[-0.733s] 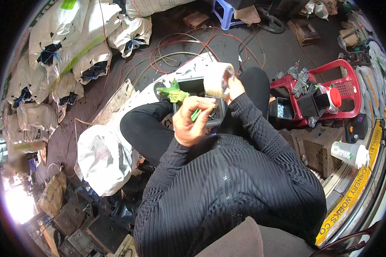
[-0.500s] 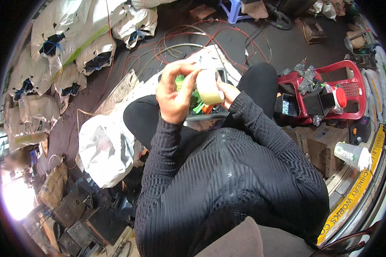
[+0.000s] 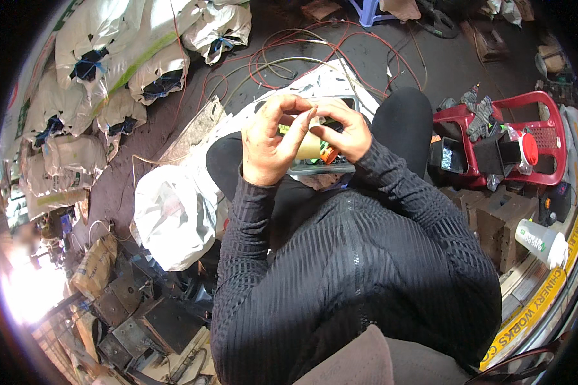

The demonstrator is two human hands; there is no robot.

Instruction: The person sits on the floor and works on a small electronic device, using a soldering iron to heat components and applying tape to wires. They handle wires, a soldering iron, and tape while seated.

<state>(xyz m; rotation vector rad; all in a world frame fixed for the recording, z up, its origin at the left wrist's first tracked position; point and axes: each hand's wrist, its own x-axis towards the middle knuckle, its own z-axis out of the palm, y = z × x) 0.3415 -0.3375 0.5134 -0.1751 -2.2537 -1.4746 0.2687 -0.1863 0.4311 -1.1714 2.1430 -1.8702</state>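
Note:
In front of my lap, a roll of pale yellow-green tape (image 3: 310, 149) sits between my two hands, largely covered by their fingers. My left hand (image 3: 271, 142) is closed at its left side, thumb and forefinger pinched together near its upper edge. From the right, my right hand (image 3: 348, 133) curls over the roll, its fingertips meeting those of the left. Whether a loose tape end lies between the fingertips is too small to tell. Under the hands is a grey bin (image 3: 311, 171) holding green and dark things and an orange piece (image 3: 329, 154).
A white sack (image 3: 175, 218) stands to my left, with several tied white bags (image 3: 87, 67) beyond it. Red and pale hoses (image 3: 273, 64) coil on the floor ahead. To the right, a red plastic chair (image 3: 549, 144) carries gloves (image 3: 478, 119) and black boxes; a cup (image 3: 538, 240) stands nearer.
My right hand has shifted from the roll's right side to over its top, its fingertips now against my left's. The roll has turned and is more hidden. The whole view has shifted slightly.

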